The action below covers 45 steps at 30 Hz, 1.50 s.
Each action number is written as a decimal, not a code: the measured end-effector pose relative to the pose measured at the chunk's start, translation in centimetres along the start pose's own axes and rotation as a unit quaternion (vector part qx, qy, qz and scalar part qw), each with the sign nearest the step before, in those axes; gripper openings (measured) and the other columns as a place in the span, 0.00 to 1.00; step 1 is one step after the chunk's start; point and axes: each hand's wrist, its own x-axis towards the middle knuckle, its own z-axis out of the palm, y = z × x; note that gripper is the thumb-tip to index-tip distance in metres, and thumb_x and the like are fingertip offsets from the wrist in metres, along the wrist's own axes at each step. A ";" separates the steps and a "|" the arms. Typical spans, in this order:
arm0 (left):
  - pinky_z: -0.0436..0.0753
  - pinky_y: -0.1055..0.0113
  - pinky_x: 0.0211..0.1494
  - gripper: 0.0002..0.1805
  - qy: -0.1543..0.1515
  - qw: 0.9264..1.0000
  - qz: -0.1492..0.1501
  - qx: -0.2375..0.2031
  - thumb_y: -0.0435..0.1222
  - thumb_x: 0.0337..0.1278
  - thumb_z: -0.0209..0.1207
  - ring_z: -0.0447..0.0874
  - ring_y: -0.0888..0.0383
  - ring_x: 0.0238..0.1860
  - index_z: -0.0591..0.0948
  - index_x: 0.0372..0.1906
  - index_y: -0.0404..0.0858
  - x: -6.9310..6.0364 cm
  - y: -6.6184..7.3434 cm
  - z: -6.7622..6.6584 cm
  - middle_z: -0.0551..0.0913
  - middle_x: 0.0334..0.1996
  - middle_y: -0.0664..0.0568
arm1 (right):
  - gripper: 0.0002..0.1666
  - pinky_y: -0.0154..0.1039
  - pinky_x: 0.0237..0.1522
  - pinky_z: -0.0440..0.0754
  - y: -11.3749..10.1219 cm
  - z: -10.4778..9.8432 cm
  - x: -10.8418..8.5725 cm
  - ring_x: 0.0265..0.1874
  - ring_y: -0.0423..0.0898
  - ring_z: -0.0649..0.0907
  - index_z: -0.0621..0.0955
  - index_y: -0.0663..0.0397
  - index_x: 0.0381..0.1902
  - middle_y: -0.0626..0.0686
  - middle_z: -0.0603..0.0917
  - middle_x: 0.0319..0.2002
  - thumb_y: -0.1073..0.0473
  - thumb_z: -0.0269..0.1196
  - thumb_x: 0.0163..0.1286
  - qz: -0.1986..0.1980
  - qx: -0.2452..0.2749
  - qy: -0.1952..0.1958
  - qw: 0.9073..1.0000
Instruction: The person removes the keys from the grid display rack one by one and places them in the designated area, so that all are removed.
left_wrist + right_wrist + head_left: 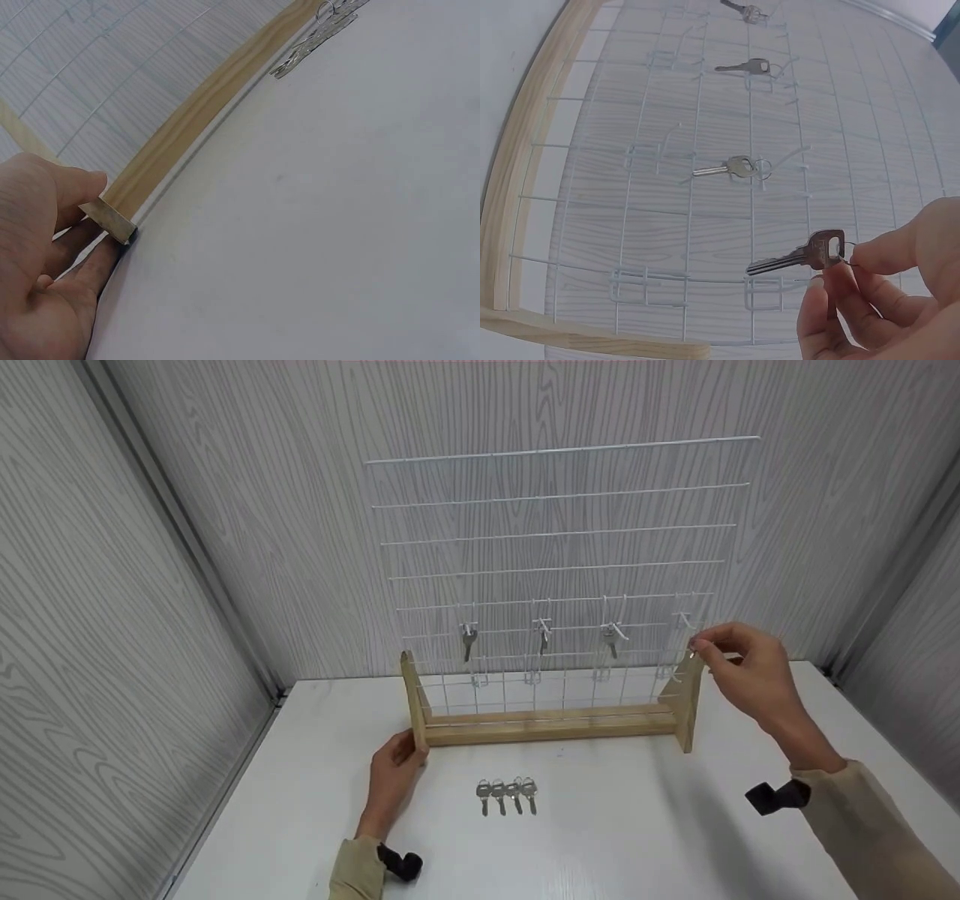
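Observation:
A white wire grid [564, 568] stands in a wooden base [551, 729]. Three keys hang from hooks on it, one of them the middle key [544, 639]. My left hand [393, 781] grips the base's left end piece [112, 219], thumb on one side and fingers on the other. Beside the grid's right edge, my right hand [754, 671] pinches the small ring of a key [825, 250] between thumb and fingers, close to the rightmost upper hook [684, 620]. Several keys with rings [508, 789] lie in a row on the table in front of the base.
The white table [600, 825] runs up to a wood-patterned back wall [465, 405], with side walls left and right. A lower row of hooks [532, 676] sits on the grid beneath the hanging keys. The right end piece [686, 701] rises near my right hand.

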 end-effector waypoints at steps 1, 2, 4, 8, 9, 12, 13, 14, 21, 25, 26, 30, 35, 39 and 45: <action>0.86 0.55 0.69 0.28 0.000 1.000 0.000 0.000 0.37 0.75 0.65 0.80 0.42 0.71 0.76 0.74 0.35 0.0 0.0 0.0 0.79 0.71 0.37 | 0.18 0.18 0.44 0.77 0.0 0.1 -0.1 0.46 0.28 0.79 0.86 0.64 0.51 0.60 0.88 0.50 0.53 0.62 0.83 -0.001 -0.002 -0.004 1.000; 0.86 0.55 0.69 0.27 0.000 1.000 0.001 0.001 0.37 0.75 0.65 0.80 0.42 0.71 0.76 0.74 0.35 0.0 0.0 0.0 0.80 0.71 0.37 | 0.18 0.18 0.44 0.76 0.0 0.1 -0.1 0.46 0.28 0.79 0.86 0.64 0.51 0.60 0.89 0.50 0.53 0.62 0.83 -0.003 -0.003 -0.008 1.000; 0.86 0.55 0.68 0.27 0.001 1.000 0.004 0.000 0.37 0.75 0.65 0.81 0.42 0.70 0.77 0.73 0.35 -0.1 -0.1 0.0 0.80 0.70 0.37 | 0.17 0.18 0.44 0.76 0.1 0.3 -0.2 0.46 0.27 0.79 0.87 0.64 0.51 0.60 0.89 0.50 0.53 0.62 0.82 -0.007 -0.005 -0.015 1.000; 0.86 0.56 0.69 0.27 0.000 1.000 0.007 0.003 0.36 0.75 0.65 0.81 0.42 0.71 0.77 0.73 0.35 -0.1 -0.2 0.0 0.80 0.70 0.37 | 0.15 0.17 0.44 0.76 0.3 0.6 -0.4 0.44 0.25 0.80 0.87 0.65 0.51 0.61 0.89 0.48 0.56 0.63 0.82 -0.013 -0.009 -0.024 1.000; 0.86 0.56 0.69 0.27 0.000 1.000 0.006 0.003 0.36 0.75 0.65 0.81 0.43 0.71 0.77 0.73 0.35 -0.1 -0.2 0.0 0.80 0.70 0.37 | 0.15 0.17 0.44 0.77 0.3 0.7 -0.4 0.44 0.25 0.80 0.87 0.64 0.50 0.61 0.90 0.48 0.56 0.64 0.81 -0.013 -0.009 -0.026 1.000; 0.86 0.56 0.69 0.27 0.000 1.000 0.004 0.003 0.35 0.75 0.64 0.81 0.43 0.71 0.76 0.74 0.35 -0.1 -0.1 0.0 0.80 0.70 0.38 | 0.13 0.17 0.43 0.78 0.3 0.9 -0.5 0.44 0.24 0.80 0.88 0.64 0.48 0.61 0.89 0.48 0.58 0.65 0.80 -0.015 -0.010 -0.032 0.999; 0.86 0.56 0.69 0.27 0.000 1.000 0.004 0.002 0.35 0.75 0.64 0.81 0.43 0.71 0.77 0.74 0.35 -0.1 -0.1 0.0 0.80 0.70 0.38 | 0.12 0.18 0.43 0.78 0.3 1.0 -0.5 0.43 0.25 0.80 0.88 0.63 0.47 0.61 0.89 0.47 0.58 0.65 0.80 -0.015 -0.010 -0.035 0.999; 0.86 0.56 0.69 0.27 0.001 1.000 0.002 0.000 0.35 0.75 0.64 0.81 0.43 0.71 0.77 0.73 0.35 -0.1 0.0 0.0 0.80 0.70 0.38 | 0.11 0.18 0.42 0.78 0.3 1.1 -0.5 0.43 0.26 0.81 0.88 0.63 0.47 0.60 0.89 0.47 0.59 0.65 0.80 -0.016 -0.010 -0.038 0.999; 0.86 0.58 0.68 0.26 0.001 1.000 0.006 0.003 0.34 0.75 0.63 0.80 0.42 0.71 0.77 0.73 0.34 0.0 0.0 0.0 0.80 0.69 0.37 | 0.08 0.18 0.41 0.81 0.5 2.2 -0.7 0.41 0.36 0.86 0.88 0.64 0.45 0.60 0.90 0.43 0.63 0.66 0.78 -0.024 -0.017 -0.060 0.998; 0.86 0.57 0.68 0.26 0.005 1.000 0.006 0.003 0.33 0.74 0.63 0.81 0.43 0.70 0.77 0.73 0.33 0.1 -0.1 0.0 0.81 0.69 0.37 | 0.08 0.20 0.41 0.82 0.7 2.9 -0.8 0.40 0.40 0.86 0.88 0.65 0.46 0.61 0.91 0.43 0.64 0.64 0.78 -0.017 -0.018 -0.079 0.997; 0.85 0.56 0.69 0.26 0.005 1.000 0.006 0.003 0.33 0.74 0.63 0.81 0.42 0.70 0.77 0.73 0.33 0.1 -0.1 0.0 0.81 0.69 0.37 | 0.08 0.20 0.41 0.82 0.7 3.0 -0.8 0.40 0.41 0.87 0.88 0.65 0.46 0.61 0.91 0.43 0.64 0.64 0.78 -0.015 -0.017 -0.083 0.996; 0.84 0.54 0.71 0.26 0.001 1.000 0.006 0.005 0.34 0.74 0.63 0.80 0.42 0.71 0.77 0.73 0.34 0.1 -0.2 0.0 0.81 0.69 0.37 | 0.08 0.23 0.41 0.83 1.0 3.6 -1.0 0.41 0.48 0.88 0.88 0.65 0.45 0.61 0.91 0.42 0.65 0.65 0.78 -0.007 -0.015 -0.097 0.995; 0.82 0.51 0.73 0.26 -0.002 1.000 0.008 0.006 0.35 0.75 0.63 0.80 0.43 0.72 0.77 0.73 0.34 0.0 -0.2 -0.1 0.81 0.70 0.38 | 0.06 0.24 0.39 0.83 1.3 4.3 -1.3 0.40 0.50 0.89 0.88 0.63 0.43 0.60 0.91 0.41 0.66 0.66 0.77 -0.005 -0.020 -0.108 0.994; 0.82 0.52 0.74 0.26 0.000 1.000 0.011 0.010 0.34 0.75 0.63 0.80 0.43 0.71 0.77 0.73 0.34 -0.1 0.0 -0.1 0.81 0.69 0.38 | 0.06 0.25 0.37 0.84 1.6 5.0 -1.4 0.38 0.50 0.88 0.88 0.63 0.42 0.59 0.91 0.40 0.66 0.65 0.77 -0.003 -0.022 -0.116 0.993; 0.82 0.51 0.74 0.27 -0.003 1.000 0.009 0.004 0.34 0.75 0.63 0.79 0.42 0.72 0.76 0.73 0.33 -0.1 0.1 0.0 0.80 0.70 0.37 | 0.06 0.27 0.34 0.83 1.8 6.0 -1.6 0.34 0.44 0.86 0.88 0.64 0.41 0.59 0.91 0.38 0.68 0.65 0.77 -0.001 -0.002 -0.128 0.992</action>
